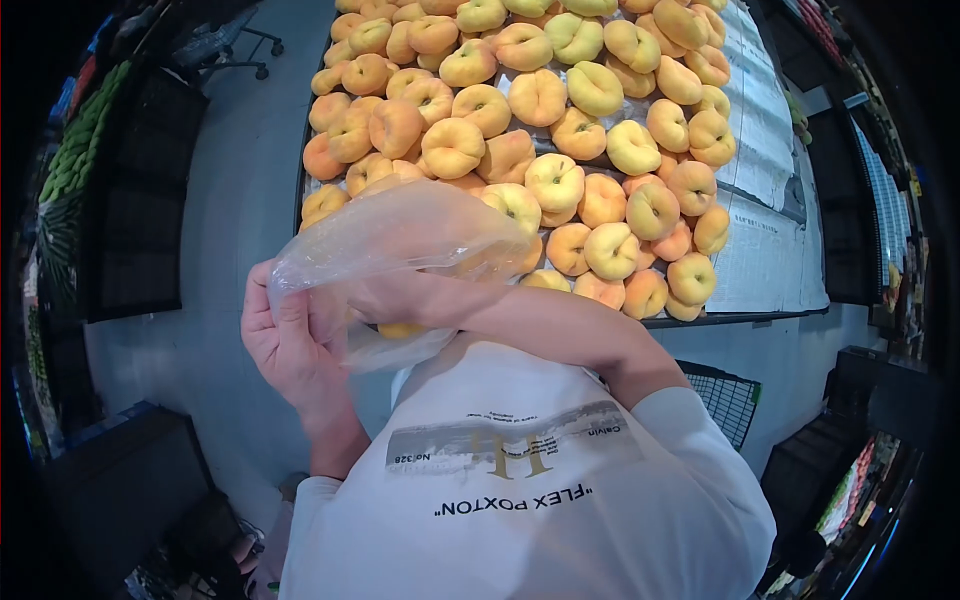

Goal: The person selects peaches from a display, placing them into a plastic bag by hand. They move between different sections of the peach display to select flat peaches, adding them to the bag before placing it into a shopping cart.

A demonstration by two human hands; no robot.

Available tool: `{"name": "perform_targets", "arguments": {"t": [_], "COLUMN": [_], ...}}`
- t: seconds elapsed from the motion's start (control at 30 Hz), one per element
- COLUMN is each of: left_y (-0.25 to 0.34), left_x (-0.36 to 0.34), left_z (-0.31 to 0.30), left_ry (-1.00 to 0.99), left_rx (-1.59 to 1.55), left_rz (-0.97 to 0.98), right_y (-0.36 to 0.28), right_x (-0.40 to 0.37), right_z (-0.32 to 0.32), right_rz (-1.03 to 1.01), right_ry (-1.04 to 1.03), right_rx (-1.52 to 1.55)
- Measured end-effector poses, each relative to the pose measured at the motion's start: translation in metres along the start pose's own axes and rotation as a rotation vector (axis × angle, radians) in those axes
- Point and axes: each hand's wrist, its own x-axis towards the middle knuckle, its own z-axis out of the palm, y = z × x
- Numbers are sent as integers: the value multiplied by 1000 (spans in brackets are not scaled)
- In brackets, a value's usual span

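Observation:
Flat yellow-orange peaches (538, 97) lie heaped on the display ahead of me. A thin clear plastic produce bag (350, 225) spreads over the near left of the heap. My left hand (285, 335) pinches the bag's left edge between thumb and fingers. My right hand (390, 298) reaches across my body from the right, and its front part is inside the bag's mouth. Its fingers are blurred behind the plastic, so what they hold cannot be made out. A bit of yellow peach (400, 329) shows low in the bag, just under my right wrist.
White printed cardboard (765, 250) lies on the display's right side. A shopping cart (715, 400) is behind my right arm, and another wheeled cart (230, 45) stands far left on the grey floor (235, 200). Produce shelves (90, 150) line both sides.

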Motion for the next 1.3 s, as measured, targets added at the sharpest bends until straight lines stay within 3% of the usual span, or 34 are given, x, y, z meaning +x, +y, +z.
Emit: {"name": "perform_targets", "arguments": {"t": [0.17, 0.3, 0.4, 0.47, 0.53, 0.6, 0.67, 0.73, 0.93, 1.13, 1.3], "left_y": [-1, 0, -1, 0, -3, -5, -4, -6, -5, -10, -7], "left_x": [2, 3, 4, 5, 7, 8, 8, 9, 10, 12, 11], "left_z": [7, 12, 10, 13, 11, 10, 9, 7, 6, 0, -1], "left_ry": [32, 67, 75, 74, 100, 110, 104, 69, 6, 29, -41], "left_rx": [45, 64, 77, 95, 121, 119, 91, 59, 14, 33, -61], "left_rz": [26, 8, -7, -10, 6, 4, -16, -9, -13, 21, 36], "right_y": [-2, -9, -6, 2, 8, 32, 61, 75, 98, 116, 115], "right_x": [-11, -24, -67, -101, -125, -161, -196, -227, -259, -256, -249], "right_z": [-23, -43, -80, -101, -148, -167, -180, -200, -198, -183, -188], "right_rz": [121, 495, 165, 119, 454, 635, 736, 780, 756, 619, 633], "right_ry": [54, -281, -40, 93, -1, 229, 461, 360, -42, -136, -212], "right_rx": [316, 595, 290, 255, 415, 375, -53, -391, -653, -776, -763]}}
